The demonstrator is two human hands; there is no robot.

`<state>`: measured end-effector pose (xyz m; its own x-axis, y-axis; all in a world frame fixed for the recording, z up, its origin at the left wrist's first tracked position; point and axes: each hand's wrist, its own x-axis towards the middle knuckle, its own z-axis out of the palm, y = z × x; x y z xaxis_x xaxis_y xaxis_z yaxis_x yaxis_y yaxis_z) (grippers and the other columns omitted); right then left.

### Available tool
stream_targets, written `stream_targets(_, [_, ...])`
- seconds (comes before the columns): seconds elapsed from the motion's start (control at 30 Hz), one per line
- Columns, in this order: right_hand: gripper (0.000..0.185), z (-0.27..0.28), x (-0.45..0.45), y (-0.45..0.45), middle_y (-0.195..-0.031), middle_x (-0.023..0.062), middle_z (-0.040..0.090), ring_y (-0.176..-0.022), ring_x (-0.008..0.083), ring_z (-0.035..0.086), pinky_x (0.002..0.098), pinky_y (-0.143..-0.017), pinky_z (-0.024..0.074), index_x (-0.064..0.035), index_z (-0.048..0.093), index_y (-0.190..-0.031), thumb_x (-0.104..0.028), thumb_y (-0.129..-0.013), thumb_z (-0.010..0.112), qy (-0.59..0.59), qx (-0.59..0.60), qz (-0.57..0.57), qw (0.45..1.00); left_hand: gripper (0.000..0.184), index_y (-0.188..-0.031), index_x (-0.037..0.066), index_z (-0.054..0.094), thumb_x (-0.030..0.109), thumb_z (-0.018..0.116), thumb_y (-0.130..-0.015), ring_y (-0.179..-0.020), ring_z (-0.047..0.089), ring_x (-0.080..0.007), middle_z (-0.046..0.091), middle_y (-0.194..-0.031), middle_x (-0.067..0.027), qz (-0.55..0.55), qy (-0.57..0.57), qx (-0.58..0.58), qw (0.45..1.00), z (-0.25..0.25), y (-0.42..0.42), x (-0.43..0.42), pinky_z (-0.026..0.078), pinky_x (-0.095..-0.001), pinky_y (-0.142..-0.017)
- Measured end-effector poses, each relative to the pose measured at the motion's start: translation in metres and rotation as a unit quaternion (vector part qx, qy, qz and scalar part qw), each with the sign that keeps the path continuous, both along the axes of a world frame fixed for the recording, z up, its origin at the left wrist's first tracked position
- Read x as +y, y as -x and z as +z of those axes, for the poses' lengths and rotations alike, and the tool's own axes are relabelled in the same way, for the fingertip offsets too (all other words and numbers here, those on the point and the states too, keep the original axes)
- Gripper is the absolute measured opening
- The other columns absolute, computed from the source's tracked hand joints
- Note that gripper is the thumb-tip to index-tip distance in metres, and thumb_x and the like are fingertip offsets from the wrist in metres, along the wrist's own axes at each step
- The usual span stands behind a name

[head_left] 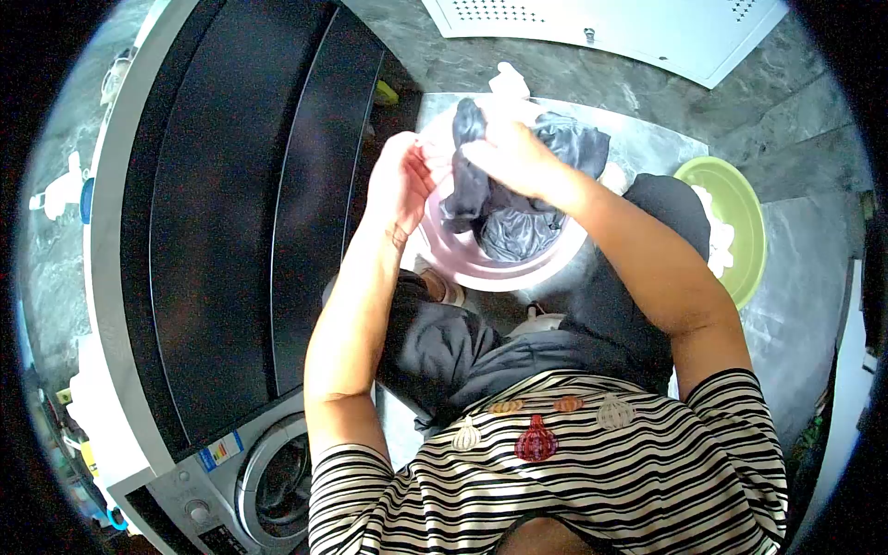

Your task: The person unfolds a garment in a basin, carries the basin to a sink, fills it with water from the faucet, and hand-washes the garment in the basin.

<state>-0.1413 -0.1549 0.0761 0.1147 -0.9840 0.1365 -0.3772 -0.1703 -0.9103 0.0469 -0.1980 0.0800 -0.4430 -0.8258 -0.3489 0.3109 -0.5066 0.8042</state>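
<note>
Head view is showing the near rim of a pink basin curving in front of the seated person's dark trousers, with the black panel standing to the left of the left hand and limiting room on that side. Bare grey floor is lying open on the right, past a green basin. The pink basin is holding crumpled dark fabric; the green one is containing white cloth. The right hand is gripping a dark garment over the pink basin, its grip narrow and closed on the fabric, the fingers partly lost in glare. The left hand's grip is standing loosely open, fingers curving toward the garment; whether they are touching it cannot be told. The right knee is occupying the space between the basins. A white item is lying beyond the pink basin, below a white cabinet, and a washing machine is standing at lower left.
</note>
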Motion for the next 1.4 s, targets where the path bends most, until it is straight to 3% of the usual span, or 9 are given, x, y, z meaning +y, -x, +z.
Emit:
stream_targets(0.1, [0.028, -0.009, -0.007, -0.007, -0.062, 0.0146, 0.058, -0.059, 0.0207, 0.059, 0.0348, -0.057, 0.0459, 0.0001, 0.061, -0.072, -0.027, -0.078, 0.057, 0.097, -0.17, 0.033, 0.98, 0.023, -0.104, 0.011, 0.056, 0.029, 0.049, -0.091, -0.088, 0.061, -0.0177, 0.063, -0.095, -0.0034, -0.077, 0.013, -0.012, 0.997, -0.028, 0.0, 0.014, 0.049, -0.0341, -0.08])
stream_targets(0.27, [0.022, -0.01, 0.001, -0.015, -0.06, 0.0148, 0.056, -0.055, 0.0239, 0.057, 0.0359, -0.055, 0.0462, 0.0003, 0.058, -0.07, -0.021, -0.076, 0.059, 0.131, -0.055, -0.094, 0.985, 0.044, -0.128, 0.004, 0.043, 0.027, 0.047, -0.091, -0.111, 0.048, -0.0175, 0.051, -0.12, -0.0097, -0.176, 0.045, -0.194, 0.964, -0.053, 0.021, 0.05, 0.041, -0.0303, -0.092])
stream_targets(0.3, [0.021, -0.015, 0.001, -0.017, -0.059, 0.0153, 0.055, -0.053, 0.0252, 0.057, 0.0364, -0.053, 0.0463, 0.0003, 0.058, -0.07, -0.02, -0.076, 0.059, 0.141, -0.041, -0.123, 0.981, 0.043, -0.128, 0.004, 0.043, 0.025, 0.046, -0.091, -0.114, 0.046, -0.018, 0.048, -0.124, -0.0109, -0.234, -0.06, -0.156, 0.958, -0.057, 0.014, 0.05, 0.038, -0.0301, -0.097])
stream_targets(0.5, [0.019, 0.016, 0.044, -0.058, -0.056, 0.0096, 0.05, -0.05, 0.0297, 0.052, 0.0399, -0.047, 0.0432, -0.0072, 0.051, -0.062, -0.021, -0.064, 0.064, 0.369, -0.01, 0.205, 0.907, 0.046, -0.128, 0.004, 0.043, 0.031, 0.044, -0.091, -0.116, 0.044, -0.0202, 0.047, -0.126, -0.0112, -0.17, -0.03, -0.002, 0.985, -0.037, 0.022, 0.041, 0.034, -0.0324, -0.099])
stream_targets(0.67, [0.028, 0.007, 0.05, -0.072, -0.058, 0.0077, 0.044, -0.052, 0.0271, 0.049, 0.0366, -0.046, 0.0408, -0.0076, 0.044, -0.058, -0.02, -0.063, 0.068, 0.368, -0.031, 0.264, 0.891, 0.05, -0.128, 0.004, 0.043, 0.037, 0.042, -0.091, -0.119, 0.041, -0.0224, 0.046, -0.129, -0.0116, -0.108, -0.03, 0.177, 0.978, -0.014, 0.027, 0.041, 0.031, -0.0347, -0.102])
stream_targets(0.9, [0.018, 0.001, 0.027, -0.069, -0.092, 0.008, 0.061, -0.087, 0.0262, 0.057, 0.0377, -0.08, 0.0457, -0.0043, 0.061, -0.09, -0.011, -0.074, 0.06, 0.396, 0.051, 0.036, 0.916, 0.057, -0.129, 0.004, 0.042, 0.046, 0.038, -0.092, -0.122, 0.039, -0.0255, 0.044, -0.132, -0.012, -0.035, -0.067, 0.371, 0.926, 0.011, 0.018, 0.032, 0.026, -0.0379, -0.105])
stream_targets(1.17, [0.034, -0.008, -0.03, -0.014, -0.116, 0.0184, 0.054, -0.111, 0.0343, 0.049, 0.0468, -0.095, 0.0362, 0.0004, 0.052, -0.113, -0.015, -0.082, 0.051, 0.276, 0.207, -0.181, 0.921, 0.066, -0.131, 0.003, 0.04, 0.055, 0.035, -0.091, -0.127, 0.036, -0.0279, 0.041, -0.136, -0.0133, -0.011, -0.079, 0.406, 0.91, 0.002, 0.028, 0.025, 0.021, -0.0389, -0.109])
stream_targets(1.23, [0.038, -0.004, -0.007, -0.038, -0.117, 0.0218, 0.051, -0.115, 0.0358, 0.046, 0.0467, -0.096, 0.0345, 0.002, 0.051, -0.114, -0.014, -0.08, 0.051, 0.269, 0.247, -0.114, 0.924, 0.072, -0.134, 0.002, 0.036, 0.058, 0.033, -0.089, -0.128, 0.034, -0.0275, 0.038, -0.138, -0.0149, 0.007, -0.081, 0.387, 0.919, -0.006, 0.028, 0.022, 0.019, -0.0355, -0.11])
stream_targets(1.4, [0.049, 0.012, 0.048, -0.067, -0.129, 0.0187, 0.046, -0.126, 0.0333, 0.037, 0.0482, -0.105, 0.0265, -0.0001, 0.049, -0.121, -0.016, -0.076, 0.059, 0.286, 0.095, 0.113, 0.947, 0.059, -0.13, 0.001, 0.039, 0.042, 0.038, -0.088, -0.122, 0.041, -0.0265, 0.044, -0.132, -0.0156, 0.008, -0.015, 0.275, 0.961, -0.007, 0.022, 0.03, 0.027, -0.034, -0.104])
